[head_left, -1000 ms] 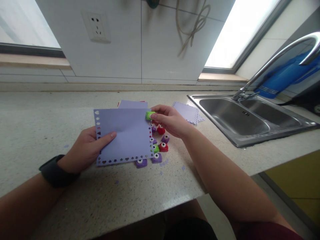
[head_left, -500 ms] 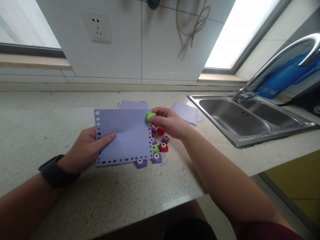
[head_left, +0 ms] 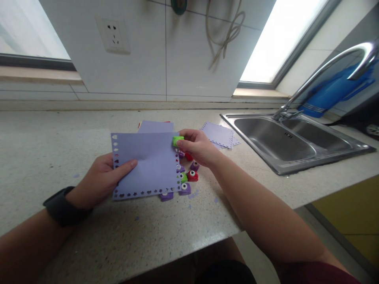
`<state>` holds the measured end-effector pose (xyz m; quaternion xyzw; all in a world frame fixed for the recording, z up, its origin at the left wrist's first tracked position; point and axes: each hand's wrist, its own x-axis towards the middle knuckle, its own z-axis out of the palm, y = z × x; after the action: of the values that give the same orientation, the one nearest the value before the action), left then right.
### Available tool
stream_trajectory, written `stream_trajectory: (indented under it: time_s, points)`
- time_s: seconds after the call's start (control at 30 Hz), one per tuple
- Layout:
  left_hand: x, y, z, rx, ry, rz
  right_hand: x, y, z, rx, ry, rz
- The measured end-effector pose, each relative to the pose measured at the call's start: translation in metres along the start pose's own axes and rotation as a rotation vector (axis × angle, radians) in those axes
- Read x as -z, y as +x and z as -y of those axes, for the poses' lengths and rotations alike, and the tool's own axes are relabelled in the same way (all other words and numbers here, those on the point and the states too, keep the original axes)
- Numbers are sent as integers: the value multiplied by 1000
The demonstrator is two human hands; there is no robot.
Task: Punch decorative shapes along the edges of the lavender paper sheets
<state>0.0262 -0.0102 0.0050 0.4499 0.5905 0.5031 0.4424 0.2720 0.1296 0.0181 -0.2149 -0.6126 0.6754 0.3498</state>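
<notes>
A light purple sheet is held up over the counter, with small cut-out shapes along its left, bottom and right edges. My left hand grips its left side, thumb on top and the other fingers hidden behind. At the sheet's upper right corner, my right hand pinches a light green craft punch, which sits on the right edge. Several more punches lie below and right of the sheet, among them a red one and a purple one; the sheet partly covers some.
Punched purple sheets lie at the right back, and another purple sheet lies behind the held one. A steel sink with a faucet is on the right. Small paper bits dot the speckled counter.
The view has shifted slightly. Both hands keep their hold on the sheet and the green punch, with no clear movement between them.
</notes>
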Motion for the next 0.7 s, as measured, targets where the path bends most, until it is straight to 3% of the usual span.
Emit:
stream_trajectory:
  time_s: [0.43,0.7]
  points:
    - [-1,3,2,-73,13,-11,-1,0,-3,-6,-73,-57]
    - [0,1,3,-45,12,-9,-5,-1,1,3,-72,-100]
